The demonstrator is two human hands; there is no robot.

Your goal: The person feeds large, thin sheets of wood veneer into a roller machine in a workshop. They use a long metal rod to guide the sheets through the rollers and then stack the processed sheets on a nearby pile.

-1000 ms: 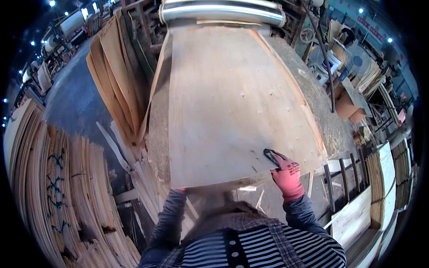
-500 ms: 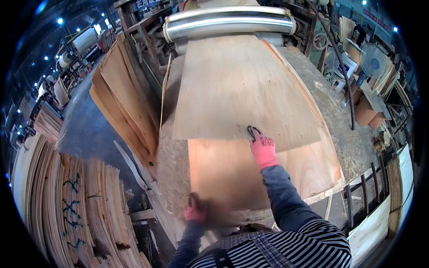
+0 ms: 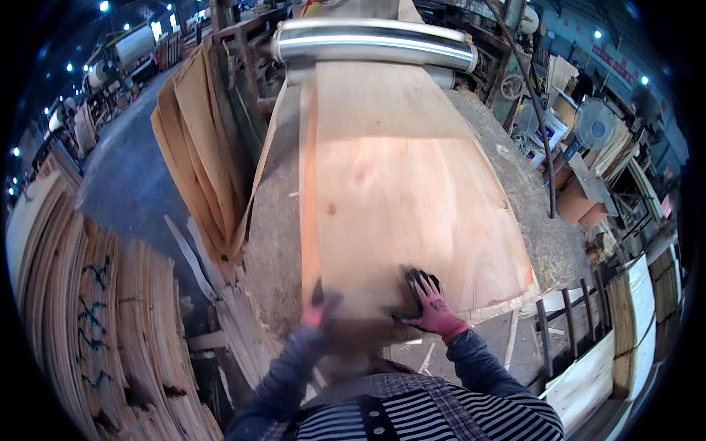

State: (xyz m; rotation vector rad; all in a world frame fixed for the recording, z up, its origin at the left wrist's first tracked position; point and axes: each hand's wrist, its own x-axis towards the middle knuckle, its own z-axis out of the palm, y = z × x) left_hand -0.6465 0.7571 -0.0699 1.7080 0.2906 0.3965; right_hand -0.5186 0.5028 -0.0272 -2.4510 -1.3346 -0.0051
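Both hands (image 3: 375, 312) now pressing veneer sheet (image 3: 404, 198)

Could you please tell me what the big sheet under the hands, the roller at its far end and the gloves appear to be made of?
The sheet looks like thin raw wood veneer: pale, matte, with grain and small knots. The roller seems polished metal, silvery with bright streaks of reflected light. The gloves on the left hand and right hand look like pink knitted fabric with dark, probably rubber-coated fingers.

Smooth matt wood veneer sheet (image 3: 412, 198), glossy metal roller (image 3: 375, 40), rough table (image 3: 273, 242)
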